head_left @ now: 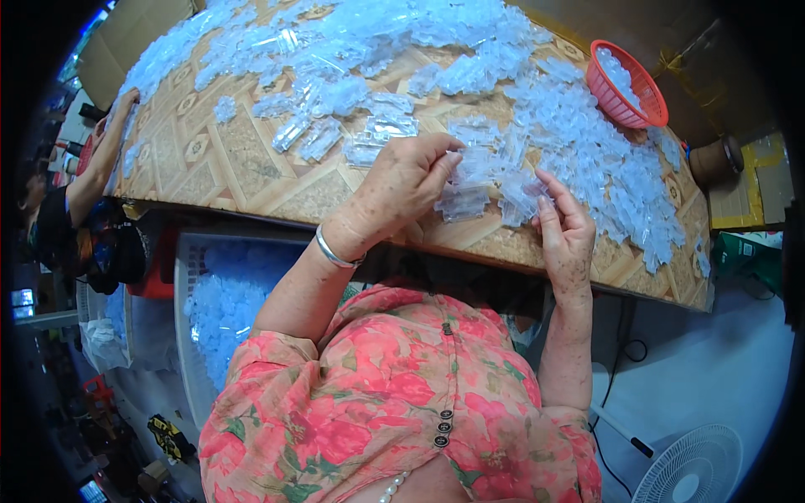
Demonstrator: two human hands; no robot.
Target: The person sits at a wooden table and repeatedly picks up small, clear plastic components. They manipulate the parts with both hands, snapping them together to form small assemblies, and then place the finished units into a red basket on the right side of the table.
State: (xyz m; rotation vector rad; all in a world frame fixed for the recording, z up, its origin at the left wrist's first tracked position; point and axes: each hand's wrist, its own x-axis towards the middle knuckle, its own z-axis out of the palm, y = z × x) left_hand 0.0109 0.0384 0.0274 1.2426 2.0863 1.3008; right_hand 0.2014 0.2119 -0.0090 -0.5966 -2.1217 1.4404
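My left hand (401,184), with a silver bangle on its wrist, is closed in a pinch over the near part of the table. Between its thumb and forefinger is the edge of a small clear plastic piece, largely lost against others behind it. Thumb and fingers of my right hand (566,230) pinch another clear plastic piece (521,191). Flat clear pieces (463,204) lie between and beneath the two hands. More stacked clear strips (381,134) rest just beyond my left hand.
Heaps of clear plastic pieces (335,42) cover much of the patterned table (226,168). A red basket (620,113) holds round translucent pieces at the far right. Below the table's edge stands a white crate (186,293) of plastic pieces. Another person's arm (94,172) reaches in at left; a fan (688,474) stands lower right.
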